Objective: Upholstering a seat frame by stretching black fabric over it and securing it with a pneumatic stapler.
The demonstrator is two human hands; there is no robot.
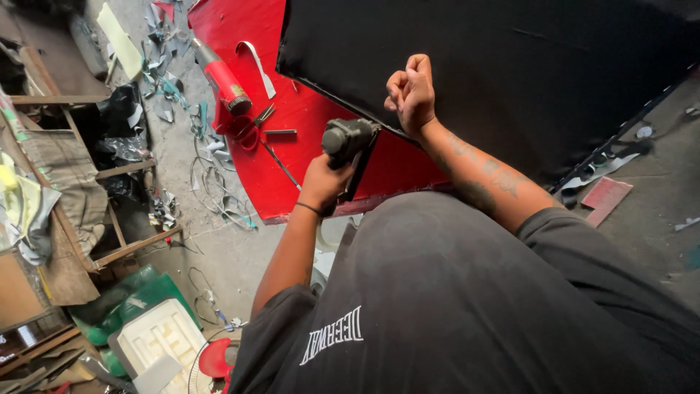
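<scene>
Black sheet point(510, 66) is laid over a red panel point(292, 138), its lower edge running slantwise from upper left to lower right, with red showing beyond it. That edge is pinched by the right hand point(412, 91), whose fingers are curled tight together on the sheet's border just above the red surface. A dark power tool point(346, 142), seemingly a stapler or heat tool though its kind cannot be told for sure, is gripped firmly by the left hand point(321, 182), closed around the handle, and its head is set just beside the pinched spot.

For the step in hand to be done well, the sheet is best kept taut and flat at the border, with the tool's head brought square to the edge and the pinching fingers kept clear of its working end. Wrinkles would likely be locked in if tension were let go too soon.

On the red panel, farther left, a red heat gun point(222, 76), scissors point(259, 117) and a white strip point(259, 66) are lying. Offcuts and wire are scattered on the floor point(182, 175) beyond, near a wooden frame point(109, 219), and a white foam tray point(160, 339) is seen below.
</scene>
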